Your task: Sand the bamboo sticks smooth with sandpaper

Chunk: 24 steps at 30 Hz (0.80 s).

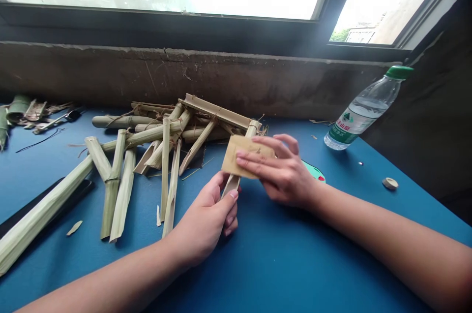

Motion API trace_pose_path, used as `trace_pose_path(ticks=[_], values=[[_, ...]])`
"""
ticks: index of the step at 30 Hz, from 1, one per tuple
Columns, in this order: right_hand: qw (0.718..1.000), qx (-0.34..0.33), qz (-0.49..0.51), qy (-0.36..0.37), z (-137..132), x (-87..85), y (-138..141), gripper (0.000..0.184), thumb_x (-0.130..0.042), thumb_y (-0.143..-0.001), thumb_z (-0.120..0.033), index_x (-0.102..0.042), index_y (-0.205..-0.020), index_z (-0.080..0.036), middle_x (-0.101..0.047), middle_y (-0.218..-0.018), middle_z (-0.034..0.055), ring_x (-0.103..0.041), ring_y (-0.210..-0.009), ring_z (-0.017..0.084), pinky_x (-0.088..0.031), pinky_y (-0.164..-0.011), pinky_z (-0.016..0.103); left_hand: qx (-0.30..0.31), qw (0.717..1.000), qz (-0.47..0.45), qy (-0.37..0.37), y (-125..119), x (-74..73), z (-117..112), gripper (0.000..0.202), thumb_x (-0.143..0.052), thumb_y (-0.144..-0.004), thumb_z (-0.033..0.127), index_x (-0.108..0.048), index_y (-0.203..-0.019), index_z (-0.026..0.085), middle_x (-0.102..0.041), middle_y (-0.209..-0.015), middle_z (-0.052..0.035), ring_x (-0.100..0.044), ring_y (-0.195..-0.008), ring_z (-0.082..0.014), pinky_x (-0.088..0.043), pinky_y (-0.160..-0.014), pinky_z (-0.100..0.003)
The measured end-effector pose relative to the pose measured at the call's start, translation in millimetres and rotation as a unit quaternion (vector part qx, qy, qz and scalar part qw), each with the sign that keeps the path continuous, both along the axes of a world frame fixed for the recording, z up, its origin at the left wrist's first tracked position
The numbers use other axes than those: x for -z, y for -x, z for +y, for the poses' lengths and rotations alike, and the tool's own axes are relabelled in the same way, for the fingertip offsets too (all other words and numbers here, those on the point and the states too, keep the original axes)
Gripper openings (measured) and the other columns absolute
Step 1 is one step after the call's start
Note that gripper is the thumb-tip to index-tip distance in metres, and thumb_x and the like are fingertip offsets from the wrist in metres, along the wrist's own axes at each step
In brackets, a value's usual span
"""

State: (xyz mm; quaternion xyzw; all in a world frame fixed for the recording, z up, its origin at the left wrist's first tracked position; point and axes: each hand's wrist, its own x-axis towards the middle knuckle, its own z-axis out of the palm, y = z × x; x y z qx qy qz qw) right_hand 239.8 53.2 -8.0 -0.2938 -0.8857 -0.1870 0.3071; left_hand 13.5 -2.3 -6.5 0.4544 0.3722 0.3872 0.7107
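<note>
My left hand (pixel 210 217) is closed around the near end of a pale bamboo strip (pixel 250 132), which slants up and away toward the pile. My right hand (pixel 282 170) presses a tan sheet of sandpaper (pixel 238 153) over the strip's middle, fingers laid along the sheet and wrapped around it. Just behind both hands lies a heap of split bamboo pieces (pixel 165 140) on the blue table (pixel 280 264).
A long bamboo stalk (pixel 44 212) lies at the left over a dark flat object. A clear water bottle with a green cap (pixel 363 109) leans at the right. A small ring (pixel 390 183) sits near the right edge. Green scraps and cords (pixel 25 113) lie far left, under the window sill.
</note>
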Motion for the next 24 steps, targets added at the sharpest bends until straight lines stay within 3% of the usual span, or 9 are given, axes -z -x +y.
trace_pose_path(ticks=[2, 5, 9, 13, 17, 21, 24], values=[[1.0, 0.005, -0.012, 0.0, -0.6, -0.4, 1.2, 0.055, -0.06, -0.098, -0.015, -0.06, -0.15, -0.033, -0.065, -0.149, -0.005, -0.049, -0.151, 0.029, -0.027, -0.121, 0.054, 0.0, 1.0, 0.003, -0.001, 0.5, -0.1, 0.2, 0.019, -0.061, -0.102, 0.029, -0.049, -0.115, 0.022, -0.045, -0.075, 0.0079, -0.034, -0.052, -0.0065, -0.036, -0.046, -0.02], [0.997, 0.069, 0.017, -0.009, 0.9, 0.1, 0.2, 0.055, -0.059, -0.098, -0.014, -0.061, -0.15, -0.033, -0.067, -0.147, -0.0031, -0.049, -0.151, 0.031, -0.028, -0.118, 0.054, 0.005, 1.0, 0.008, -0.008, 1.7, 0.1, 0.5, 0.024, -0.062, -0.101, 0.03, -0.049, -0.12, 0.023, -0.048, -0.077, 0.0069, -0.034, -0.053, -0.007, -0.035, -0.047, -0.021], [0.999, 0.039, -0.018, -0.004, 2.6, 0.3, -2.1, 0.054, -0.06, -0.099, -0.016, -0.06, -0.151, -0.032, -0.065, -0.149, -0.0026, -0.048, -0.151, 0.03, -0.031, -0.115, 0.052, 0.018, 1.0, 0.002, 0.003, 2.5, 0.4, 0.2, 0.024, -0.061, -0.102, 0.03, -0.049, -0.12, 0.023, -0.042, -0.068, 0.0097, -0.03, -0.051, -0.0074, -0.031, -0.048, -0.02], [0.995, 0.09, -0.01, -0.028, -0.1, -2.3, -0.8, 0.056, -0.059, -0.099, -0.014, -0.058, -0.152, -0.031, -0.065, -0.149, -0.0039, -0.047, -0.152, 0.031, -0.027, -0.114, 0.053, 0.009, 1.0, -0.001, 0.002, 1.5, -1.5, 0.5, 0.017, -0.062, -0.1, 0.03, -0.051, -0.112, 0.023, -0.049, -0.076, 0.007, -0.031, -0.048, -0.0047, -0.03, -0.045, -0.019], [0.997, 0.045, -0.053, -0.019, -2.8, -2.8, 0.7, 0.059, -0.06, -0.099, -0.017, -0.055, -0.156, -0.031, -0.061, -0.154, -0.0036, -0.044, -0.154, 0.029, -0.029, -0.115, 0.051, -0.003, 1.0, -0.005, 0.016, 0.4, -2.8, 2.0, 0.012, -0.056, -0.103, 0.033, -0.05, -0.108, 0.023, -0.055, -0.09, 0.0041, -0.031, -0.044, -0.0011, -0.028, -0.041, -0.017], [0.995, 0.096, -0.022, -0.031, 0.5, -2.1, -1.9, 0.06, -0.06, -0.099, -0.014, -0.055, -0.155, -0.033, -0.065, -0.15, -0.003, -0.045, -0.153, 0.03, -0.027, -0.115, 0.053, 0.0, 1.0, -0.004, 0.009, -0.4, -1.6, 1.9, 0.013, -0.056, -0.102, 0.028, -0.049, -0.112, 0.024, -0.053, -0.088, 0.0054, -0.031, -0.044, -0.0013, -0.029, -0.041, -0.016], [0.997, 0.058, -0.038, -0.021, -0.8, -1.9, -2.1, 0.058, -0.059, -0.099, -0.014, -0.056, -0.154, -0.032, -0.063, -0.152, -0.0028, -0.045, -0.153, 0.029, -0.029, -0.115, 0.051, -0.001, 1.0, 0.007, 0.014, -1.0, -0.6, 0.7, 0.011, -0.054, -0.104, 0.03, -0.047, -0.111, 0.025, -0.053, -0.087, 0.0059, -0.033, -0.045, -0.0025, -0.03, -0.04, -0.016]])
